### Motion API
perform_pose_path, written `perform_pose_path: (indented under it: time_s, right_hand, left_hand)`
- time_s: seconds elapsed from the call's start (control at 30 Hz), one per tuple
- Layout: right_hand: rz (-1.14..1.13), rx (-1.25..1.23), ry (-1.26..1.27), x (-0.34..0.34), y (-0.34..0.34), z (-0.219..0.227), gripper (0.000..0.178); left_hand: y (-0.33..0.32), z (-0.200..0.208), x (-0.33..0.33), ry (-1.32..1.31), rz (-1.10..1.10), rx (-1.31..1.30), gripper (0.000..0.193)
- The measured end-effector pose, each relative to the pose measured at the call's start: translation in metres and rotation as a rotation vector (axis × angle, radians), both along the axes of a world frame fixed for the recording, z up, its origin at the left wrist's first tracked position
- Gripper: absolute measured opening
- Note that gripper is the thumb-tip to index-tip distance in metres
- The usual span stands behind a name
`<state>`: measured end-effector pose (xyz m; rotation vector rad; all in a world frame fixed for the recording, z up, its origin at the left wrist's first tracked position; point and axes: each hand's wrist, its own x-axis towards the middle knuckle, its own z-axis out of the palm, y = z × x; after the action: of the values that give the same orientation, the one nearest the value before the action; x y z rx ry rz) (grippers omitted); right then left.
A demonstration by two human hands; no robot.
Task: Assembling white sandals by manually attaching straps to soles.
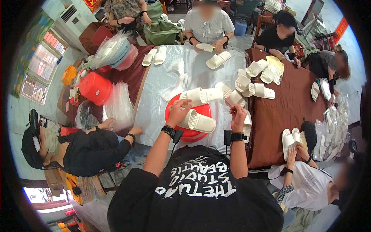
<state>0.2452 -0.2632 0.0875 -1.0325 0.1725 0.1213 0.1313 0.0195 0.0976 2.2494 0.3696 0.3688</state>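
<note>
A round red tub or stool (172,105) stands in front of me on the plastic-covered table. On it lies a white slide slipper (203,123), its strap end toward my left hand (179,111). The fingers of that hand are bent at the slipper's strap end and appear to grip it. A second white slipper (199,96) lies just beyond, across the far rim of the red thing. To the right, my right hand (238,116) is raised with its fingertips pinched together; anything between them is too small to make out. More white slippers (234,96) lie just past it.
Several slippers (261,91) cluster along the brown-covered table (278,127) at right. On the left are a red bucket (95,89), clear plastic bags (120,104) and a co-worker's arm (127,138). Other people work around the tables, some handling slippers.
</note>
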Motion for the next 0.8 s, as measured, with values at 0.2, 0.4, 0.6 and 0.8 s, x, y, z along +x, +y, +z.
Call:
perform_pose_path:
  time_s: [0.2, 0.4, 0.6, 0.8]
  right_hand:
    - [0.144, -0.091, -0.035, -0.003, -0.004, 0.000, 0.017]
    - [0.087, -0.022, -0.037, 0.000, -0.012, 0.000, 0.016]
    - [0.120, -0.074, -0.002, -0.004, -0.014, 0.001, 0.016]
    - [0.358, -0.538, -0.058, -0.010, 0.031, 0.011, 0.030]
  left_hand:
    - [-0.008, -0.002, 0.000, -0.031, 0.005, -0.015, 0.025]
    - [-0.003, -0.013, 0.002, -0.105, 0.029, -0.122, 0.027]
    - [-0.005, -0.005, 0.003, -0.089, 0.023, -0.051, 0.032]
    - [0.002, -0.017, 0.001, -0.074, -0.015, -0.108, 0.042]
